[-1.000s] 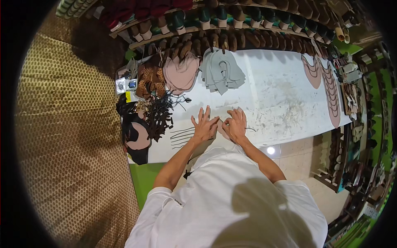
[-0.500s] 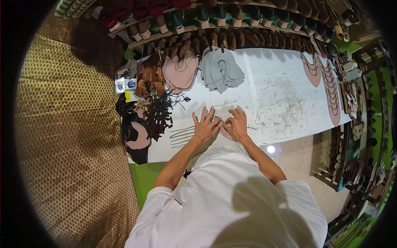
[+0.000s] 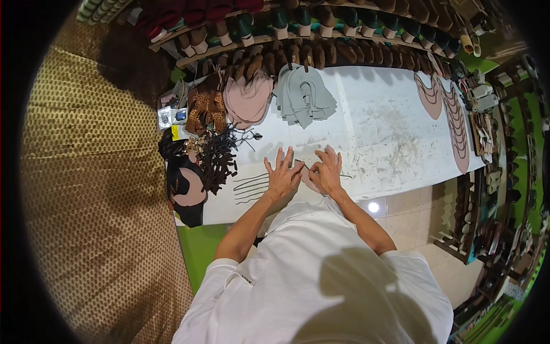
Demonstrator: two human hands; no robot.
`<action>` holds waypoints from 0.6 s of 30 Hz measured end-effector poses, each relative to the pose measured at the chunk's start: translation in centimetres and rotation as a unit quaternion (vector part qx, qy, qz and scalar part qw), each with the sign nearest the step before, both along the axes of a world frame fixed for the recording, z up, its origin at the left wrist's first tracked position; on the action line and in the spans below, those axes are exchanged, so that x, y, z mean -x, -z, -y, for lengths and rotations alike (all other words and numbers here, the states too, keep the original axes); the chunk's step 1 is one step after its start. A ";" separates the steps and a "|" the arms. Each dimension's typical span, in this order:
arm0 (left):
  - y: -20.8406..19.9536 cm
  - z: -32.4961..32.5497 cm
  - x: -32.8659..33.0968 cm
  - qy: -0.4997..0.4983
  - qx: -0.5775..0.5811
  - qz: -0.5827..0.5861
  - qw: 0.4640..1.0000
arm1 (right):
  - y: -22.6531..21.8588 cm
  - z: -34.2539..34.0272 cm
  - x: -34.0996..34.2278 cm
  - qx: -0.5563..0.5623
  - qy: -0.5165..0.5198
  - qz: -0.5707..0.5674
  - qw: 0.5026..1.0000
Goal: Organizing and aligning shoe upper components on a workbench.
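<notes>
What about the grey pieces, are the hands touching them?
No, the grey pieces lie in a pile beyond the left hand and the right hand, with white tabletop showing between.

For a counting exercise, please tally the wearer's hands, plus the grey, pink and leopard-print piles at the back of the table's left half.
Hands, left hand and right hand: 2
Grey pile: 1
Pink pile: 1
Leopard-print pile: 1
Total: 5
</notes>
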State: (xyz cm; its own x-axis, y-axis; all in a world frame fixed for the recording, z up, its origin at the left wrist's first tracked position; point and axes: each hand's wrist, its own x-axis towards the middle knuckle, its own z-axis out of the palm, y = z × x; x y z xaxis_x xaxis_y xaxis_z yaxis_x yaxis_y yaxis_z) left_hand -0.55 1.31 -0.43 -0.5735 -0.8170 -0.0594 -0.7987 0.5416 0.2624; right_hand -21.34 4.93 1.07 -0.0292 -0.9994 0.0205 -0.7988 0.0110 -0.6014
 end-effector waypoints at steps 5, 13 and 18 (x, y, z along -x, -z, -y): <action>-0.2 0.2 0.2 0.001 -0.028 0.002 1.000 | 0.5 -0.4 -0.6 0.014 0.000 -0.012 1.000; -0.3 0.4 0.0 0.011 -0.022 -0.018 1.000 | 0.4 -1.0 -0.3 0.027 0.006 -0.020 0.999; -0.8 0.6 0.0 0.026 -0.008 -0.013 1.000 | 1.0 -0.4 -0.3 0.053 -0.064 -0.107 0.991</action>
